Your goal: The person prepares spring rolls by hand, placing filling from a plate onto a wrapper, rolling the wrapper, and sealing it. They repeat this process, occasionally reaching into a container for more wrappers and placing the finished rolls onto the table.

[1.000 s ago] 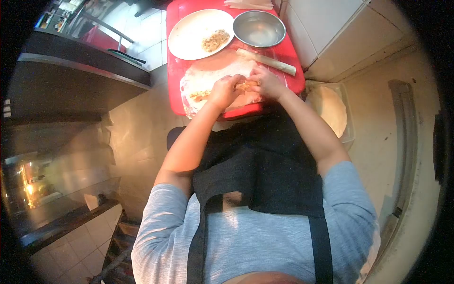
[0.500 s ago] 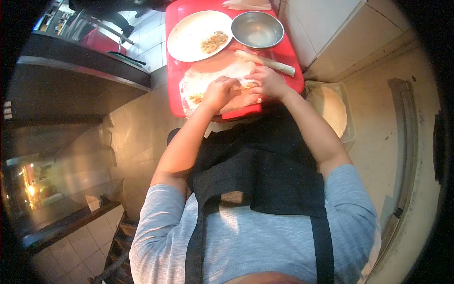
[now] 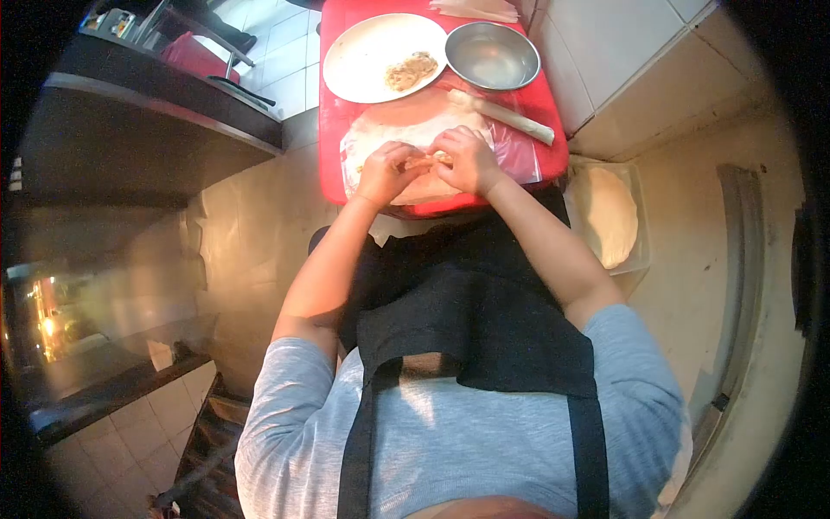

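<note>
A pale, thin wrapper sheet (image 3: 389,125) lies on plastic on the red surface (image 3: 333,164). Strips of yellowish filling run across it, partly hidden by my fingers. My left hand (image 3: 389,171) is closed on the near part of the wrapper, at its left. Close beside it, my right hand (image 3: 467,159) has its fingers curled on the wrapper and filling. A finished-looking pale roll (image 3: 510,118) rests slantwise beyond my right hand. Behind the wrapper stands a white plate (image 3: 363,60) with a small heap of filling (image 3: 410,71).
A metal bowl (image 3: 493,56) of liquid stands right of the plate, with pale sheets (image 3: 475,9) behind it. On the right, a clear container (image 3: 640,216) holds round pale sheets (image 3: 609,216). Tiled wall borders the right; a dark counter (image 3: 164,112) is at left.
My hands have drawn closer together, and the right hand has moved left over the wrapper. More plastic shows at its right. The view has shifted slightly, moving the red surface rightward.
</note>
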Available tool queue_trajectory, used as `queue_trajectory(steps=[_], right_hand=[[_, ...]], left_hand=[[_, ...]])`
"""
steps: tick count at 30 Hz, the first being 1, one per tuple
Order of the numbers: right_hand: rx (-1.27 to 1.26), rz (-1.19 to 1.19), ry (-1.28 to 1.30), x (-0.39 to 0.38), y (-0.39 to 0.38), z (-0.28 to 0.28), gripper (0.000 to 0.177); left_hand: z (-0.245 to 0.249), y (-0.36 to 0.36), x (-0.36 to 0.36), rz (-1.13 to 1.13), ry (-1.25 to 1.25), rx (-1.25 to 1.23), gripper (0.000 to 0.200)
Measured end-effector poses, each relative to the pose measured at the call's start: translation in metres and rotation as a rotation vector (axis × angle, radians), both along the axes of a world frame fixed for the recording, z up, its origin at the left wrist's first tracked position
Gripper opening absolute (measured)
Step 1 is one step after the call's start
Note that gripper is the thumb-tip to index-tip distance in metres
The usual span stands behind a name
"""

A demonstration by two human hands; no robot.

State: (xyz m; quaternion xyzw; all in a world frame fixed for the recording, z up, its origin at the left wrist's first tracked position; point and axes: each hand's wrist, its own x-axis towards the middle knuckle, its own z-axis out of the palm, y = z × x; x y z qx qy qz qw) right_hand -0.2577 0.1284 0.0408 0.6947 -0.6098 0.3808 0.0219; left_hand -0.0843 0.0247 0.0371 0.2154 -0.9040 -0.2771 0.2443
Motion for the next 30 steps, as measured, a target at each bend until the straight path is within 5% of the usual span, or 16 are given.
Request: queue_trajectory(steps=[8,11,15,30], right_hand=[[0.156,0.087,-0.148,0.001,-0.012,-0.019,0.023],[0.163,0.055,-0.076,0.004,-0.014,-0.016,0.027],[0.287,0.034,-0.032,0.004,-0.018,-0.026,0.031],[0.226,-0.038,0.014,0.037,-0.031,-0.021,0.021]], left_hand=[[-0.008,-0.013,0.017,-0.013,-0.010,0.057,0.028],[0.000,-0.008,0.007,-0.075,0.138,-0.098,0.030],[-0.006,-0.009,0.003,0.022,-0.103,0.017,0.026],[-0.001,-0.028,0.031,0.053,-0.098,0.117,0.037]])
